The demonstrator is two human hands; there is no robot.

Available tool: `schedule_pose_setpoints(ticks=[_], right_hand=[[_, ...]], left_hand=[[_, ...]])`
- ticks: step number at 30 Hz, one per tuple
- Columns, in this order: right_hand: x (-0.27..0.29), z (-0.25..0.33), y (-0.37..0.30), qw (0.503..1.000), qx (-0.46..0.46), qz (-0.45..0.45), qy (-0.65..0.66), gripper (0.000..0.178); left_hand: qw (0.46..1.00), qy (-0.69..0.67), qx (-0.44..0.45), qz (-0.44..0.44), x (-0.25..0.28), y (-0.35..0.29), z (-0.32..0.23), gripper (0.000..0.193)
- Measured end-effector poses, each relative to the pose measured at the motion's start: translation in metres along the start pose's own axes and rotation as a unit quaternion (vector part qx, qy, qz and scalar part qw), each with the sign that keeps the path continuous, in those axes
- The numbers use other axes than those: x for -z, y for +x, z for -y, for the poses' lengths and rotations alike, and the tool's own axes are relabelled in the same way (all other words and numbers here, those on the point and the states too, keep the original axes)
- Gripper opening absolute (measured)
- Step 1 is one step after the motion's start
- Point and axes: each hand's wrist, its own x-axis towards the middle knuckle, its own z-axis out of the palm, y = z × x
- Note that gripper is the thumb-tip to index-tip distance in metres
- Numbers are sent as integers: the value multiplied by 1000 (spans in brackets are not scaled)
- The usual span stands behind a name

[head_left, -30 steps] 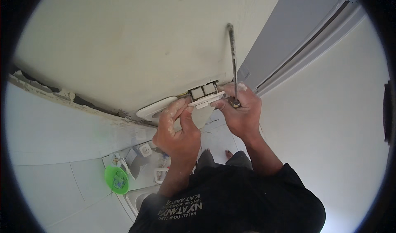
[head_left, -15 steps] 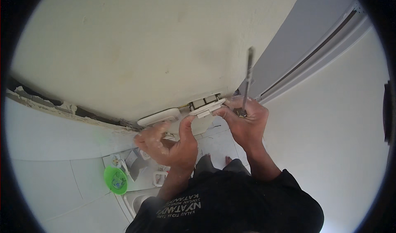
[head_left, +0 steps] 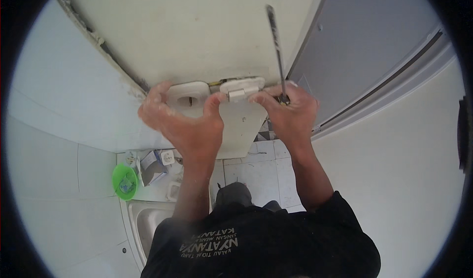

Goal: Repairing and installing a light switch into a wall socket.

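A white wall switch (head_left: pixel 241 94) with a wide rocker sits against the cream wall, close to a white round-cornered socket (head_left: pixel 189 98). Between the two, a bit of yellow wire shows at their upper edges. My left hand (head_left: pixel 185 130) is spread, its thumb at the switch's left edge and its fingers beside the socket's left side. At the switch's right edge are the thumb and fingers of my right hand (head_left: pixel 294 113). That same hand keeps a screwdriver (head_left: pixel 277 51) tucked in its grip, the long shaft pointing up; its handle is mostly hidden.
A broken, rough edge (head_left: pixel 106 49) runs along the wall at left, beside white tiles. Below left are a green basin (head_left: pixel 125 182), a loose white socket (head_left: pixel 167 157), an opened box (head_left: pixel 152 168) and a steel sink (head_left: pixel 148 224). A grey door (head_left: pixel 364 36) stands at right.
The switch, earlier tilted out with its back parts showing, now lies flatter to the wall. My left fingers have moved up beside the socket. The whole view has shifted.
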Motion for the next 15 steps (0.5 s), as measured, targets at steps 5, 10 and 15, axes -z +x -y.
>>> schedule_pose_setpoints(ticks=[5, 10, 15], right_hand=[[-3, 4, 11, 997, 67, -18, -23, 26], [-10, 0, -1, 998, 38, -43, 18, 28], [-17, -2, -6, 996, 35, -86, 16, 28]], left_hand=[[998, 52, 39, 4, -7, 5, 1, 73], [999, 15, 32, -27, -7, 8, -2, 65], [998, 16, 55, 6, -10, 10, -8, 50]])
